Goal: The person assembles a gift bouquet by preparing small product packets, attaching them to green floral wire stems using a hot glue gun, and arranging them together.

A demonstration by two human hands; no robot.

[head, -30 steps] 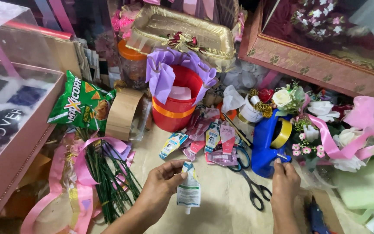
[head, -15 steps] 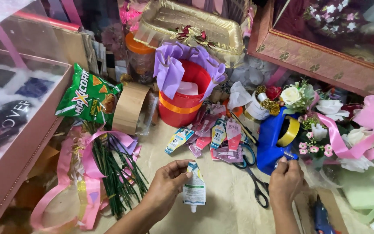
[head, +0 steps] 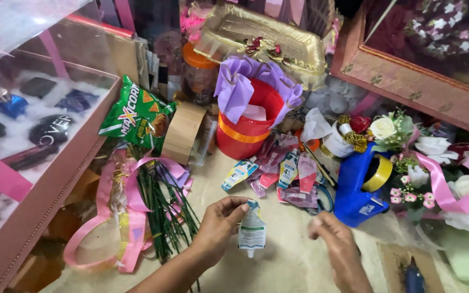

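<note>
My left hand [head: 217, 227] pinches a small white sachet [head: 252, 231] by its top edge, so it hangs just above the beige floor mat. My right hand [head: 336, 243] hovers a little to the right of the sachet, blurred, fingers loosely curled and holding nothing. Beyond both hands lies a scatter of several more small sachets [head: 278, 174] in white, blue and pink.
A red bucket [head: 245, 122] lined with purple paper stands behind the sachets. A blue tape dispenser [head: 358, 187], scissors [head: 323, 198] and artificial flowers [head: 416, 157] sit right. Green stems [head: 164, 209], pink ribbon [head: 112, 217], brown tape roll [head: 183, 132], snack bag [head: 134, 116] and a pink display box [head: 44, 190] lie left.
My right hand has come away from the blue tape dispenser and moved left toward the sachet. My left hand still holds the sachet in about the same place.
</note>
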